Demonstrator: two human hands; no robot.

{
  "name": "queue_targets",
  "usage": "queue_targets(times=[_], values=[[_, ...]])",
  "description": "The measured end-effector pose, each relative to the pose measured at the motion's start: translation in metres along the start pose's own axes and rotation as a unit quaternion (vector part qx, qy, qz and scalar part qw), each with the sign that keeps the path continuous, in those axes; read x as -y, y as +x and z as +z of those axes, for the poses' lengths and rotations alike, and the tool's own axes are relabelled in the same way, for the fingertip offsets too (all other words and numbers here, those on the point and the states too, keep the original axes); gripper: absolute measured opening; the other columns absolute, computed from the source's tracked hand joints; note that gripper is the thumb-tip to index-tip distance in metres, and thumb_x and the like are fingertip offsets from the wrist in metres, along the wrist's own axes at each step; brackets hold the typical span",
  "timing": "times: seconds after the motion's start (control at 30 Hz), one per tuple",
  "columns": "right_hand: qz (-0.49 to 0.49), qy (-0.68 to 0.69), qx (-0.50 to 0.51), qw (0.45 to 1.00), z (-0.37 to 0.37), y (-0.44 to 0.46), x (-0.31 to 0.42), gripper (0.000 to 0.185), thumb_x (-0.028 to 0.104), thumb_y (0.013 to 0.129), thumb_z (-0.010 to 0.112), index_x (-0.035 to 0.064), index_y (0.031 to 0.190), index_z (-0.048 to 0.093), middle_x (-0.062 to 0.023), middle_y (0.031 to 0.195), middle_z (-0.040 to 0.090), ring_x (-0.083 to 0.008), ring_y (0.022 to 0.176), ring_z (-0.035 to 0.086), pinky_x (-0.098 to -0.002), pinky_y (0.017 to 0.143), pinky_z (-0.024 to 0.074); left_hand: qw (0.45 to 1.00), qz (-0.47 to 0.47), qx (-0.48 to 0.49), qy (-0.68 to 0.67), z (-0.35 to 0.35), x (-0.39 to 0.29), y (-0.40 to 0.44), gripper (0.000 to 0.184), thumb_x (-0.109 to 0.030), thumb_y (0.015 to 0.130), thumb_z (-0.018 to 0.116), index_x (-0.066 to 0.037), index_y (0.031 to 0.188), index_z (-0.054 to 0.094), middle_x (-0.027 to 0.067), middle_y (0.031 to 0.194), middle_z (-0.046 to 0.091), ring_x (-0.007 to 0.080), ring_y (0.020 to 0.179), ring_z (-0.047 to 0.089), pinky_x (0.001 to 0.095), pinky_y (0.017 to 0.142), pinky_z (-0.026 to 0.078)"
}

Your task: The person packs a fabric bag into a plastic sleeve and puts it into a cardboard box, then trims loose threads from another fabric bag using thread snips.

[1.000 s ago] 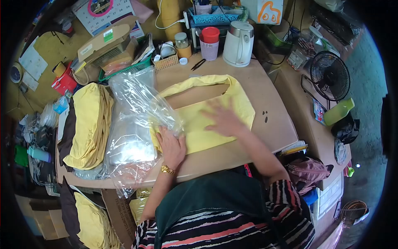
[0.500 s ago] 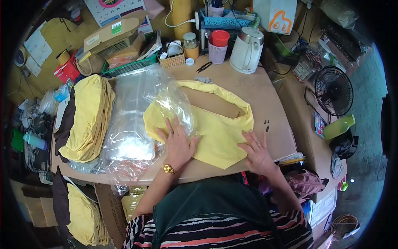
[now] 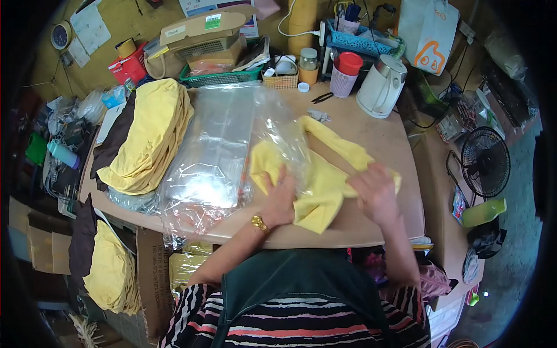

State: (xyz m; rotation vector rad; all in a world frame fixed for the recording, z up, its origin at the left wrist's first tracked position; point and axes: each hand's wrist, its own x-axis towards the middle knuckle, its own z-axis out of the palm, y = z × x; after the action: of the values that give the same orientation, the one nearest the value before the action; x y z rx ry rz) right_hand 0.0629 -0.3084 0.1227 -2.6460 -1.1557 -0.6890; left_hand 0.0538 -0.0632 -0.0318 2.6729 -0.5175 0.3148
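- Near the front edge of the bench (image 3: pixel 394 142), right of centre, head view: yellow cloth (image 3: pixel 326 174) located, rumpled and partly folded over, one corner pointing at that edge.
- Head view, right hand (image 3: pixel 376 188): fingers curled closed on the cloth's right end. Motion blur hides the exact fingertip hold.
- Head view, left hand (image 3: pixel 279 200): fingers spread, palm down, touching the cloth's front-left part; no closed grip seen. Gold watch (image 3: pixel 260 224) at the wrist.
- Head view, governing relation: the bulk of the cloth lies leftward from the right hand's grip, between the hands. Its long axis judged to run left to right, with a narrow band slanting from the rear down to that grip. Right hand nearer the right end; left hand nearer the left.
- Head view, surroundings: clear plastic (image 3: pixel 212 139) left of the cloth, its loose right part overlapping the cloth's left side. Yellow stack (image 3: pixel 148 136) by the bench's left edge. Black snips (image 3: pixel 322 98) and white kettle (image 3: pixel 377 87) towards the rear edge.
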Motion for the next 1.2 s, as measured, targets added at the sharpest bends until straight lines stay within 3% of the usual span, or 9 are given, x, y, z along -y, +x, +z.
queue_targets(times=[0.13, 0.2, 0.3, 0.47, 0.67, 0.73, 0.8, 0.97, 1.2], values=[[-0.014, 0.022, 0.215, 0.976, -0.016, 0.091, -0.007, 0.019, 0.011, 0.068, 0.071, 0.0072, 0.087, 0.067, -0.0114, 0.081, 0.063, -0.0282, 0.089, 0.061, -0.0406, 0.089, 0.0428, 0.94, 0.111, 0.055, -0.318, -0.021, -0.027, -0.019, 0.086, -0.05, 0.084, 0.063, 0.001, 0.144, 0.028, 0.0259, 0.146, 0.032, 0.04, 0.142, 0.021, 0.0661, 0.109, 0.012], [0.017, 0.043, 0.459, 0.887, 0.006, 0.152, -0.015, 0.033, 0.015, 0.066, 0.076, 0.0072, 0.097, 0.069, -0.0102, 0.084, 0.066, -0.026, 0.098, 0.063, -0.0411, 0.093, 0.0417, 0.825, -0.109, 0.144, -0.535, -0.071, -0.019, -0.031, 0.08, -0.029, 0.086, 0.067, -0.001, 0.147, 0.024, 0.0244, 0.146, 0.033, 0.0391, 0.139, 0.029, 0.05, 0.112, 0.023], [-0.004, 0.218, 0.578, 0.786, 0.11, 0.171, -0.062, 0.05, 0.024, 0.062, 0.082, 0.0022, 0.105, 0.068, -0.014, 0.123, 0.06, -0.0309, 0.122, 0.051, -0.0485, 0.101, 0.0379, 0.966, -0.101, -0.072, -0.229, -0.133, 0.032, -0.074, 0.067, -0.015, 0.083, 0.07, 0.0, 0.14, 0.037, 0.0236, 0.144, 0.035, 0.0365, 0.132, 0.037, 0.0405, 0.108, 0.033], [-0.11, 0.066, 0.46, 0.879, 0.152, 0.153, -0.035, 0.062, 0.024, 0.063, 0.082, 0.0039, 0.118, 0.063, -0.0129, 0.141, 0.044, -0.0295, 0.139, 0.029, -0.0616, 0.108, 0.026, 0.95, -0.265, 0.037, -0.164, -0.262, 0.035, -0.137, 0.066, -0.024, 0.08, 0.073, 0.002, 0.132, 0.043, 0.0267, 0.137, 0.041, 0.0431, 0.121, 0.047, 0.0423, 0.099, 0.041], [-0.055, -0.057, 0.521, 0.85, 0.14, 0.191, 0.013, 0.047, 0.017, 0.065, 0.079, 0.0087, 0.11, 0.07, -0.0122, 0.135, 0.047, -0.0301, 0.142, 0.025, -0.063, 0.114, 0.0167, 0.911, -0.386, -0.146, -0.006, -0.279, 0.062, -0.147, 0.052, -0.042, 0.103, 0.025, -0.004, 0.133, 0.043, 0.0265, 0.127, 0.047, 0.0425, 0.098, 0.056, 0.0442, 0.086, 0.043], [-0.238, 0.025, 0.384, 0.892, 0.127, 0.205, 0.025, 0.036, 0.015, 0.064, 0.079, 0.0106, 0.1, 0.074, -0.0119, 0.143, 0.041, -0.0319, 0.142, 0.023, -0.0609, 0.115, 0.0159, 0.895, -0.413, -0.167, -0.016, -0.277, 0.064, -0.14, 0.051, -0.042, 0.103, 0.026, -0.003, 0.13, 0.045, 0.0253, 0.118, 0.052, 0.0407, 0.093, 0.057, 0.0434, 0.084, 0.043], [-0.273, 0.038, 0.366, 0.889, 0.14, 0.215, 0.031, 0.031, 0.015, 0.064, 0.08, 0.0115, 0.095, 0.076, -0.0115, 0.148, 0.035, -0.0328, 0.142, 0.023, -0.0586, 0.115, 0.0162, 0.863, -0.466, -0.195, -0.021, -0.273, 0.069, -0.139, 0.052, -0.042, 0.102, 0.029, 0.0, 0.118, 0.054, 0.0204, 0.092, 0.061, 0.0348, 0.086, 0.058, 0.0398, 0.081, 0.044], [-0.329, 0.037, 0.44, 0.835, 0.186, 0.234, 0.045, 0.029, 0.017, 0.063, 0.082, 0.0106, 0.09, 0.077, -0.0098, 0.158, 0.018, -0.0358, 0.143, 0.018, -0.052, 0.115, 0.0196, 0.76, -0.597, -0.06, -0.25, -0.278, 0.104, -0.171, 0.051, -0.041, 0.099, 0.034, 0.002, 0.107, 0.058, 0.0186, 0.095, 0.064, 0.024, 0.073, 0.065, 0.0345, 0.063, 0.052], [-0.253, 0.03, 0.395, 0.882, 0.163, 0.216, 0.032, 0.027, 0.022, 0.066, 0.079, 0.006, 0.087, 0.074, -0.0126, 0.132, 0.049, -0.0316, 0.118, 0.046, -0.0448, 0.1, 0.0352, 0.765, -0.455, 0.012, -0.455, -0.221, 0.143, -0.204, 0.033, -0.025, 0.097, 0.048, 0.005, 0.11, 0.055, 0.0105, 0.087, 0.066, 0.0168, 0.055, 0.062, 0.0266, 0.051, 0.054]])
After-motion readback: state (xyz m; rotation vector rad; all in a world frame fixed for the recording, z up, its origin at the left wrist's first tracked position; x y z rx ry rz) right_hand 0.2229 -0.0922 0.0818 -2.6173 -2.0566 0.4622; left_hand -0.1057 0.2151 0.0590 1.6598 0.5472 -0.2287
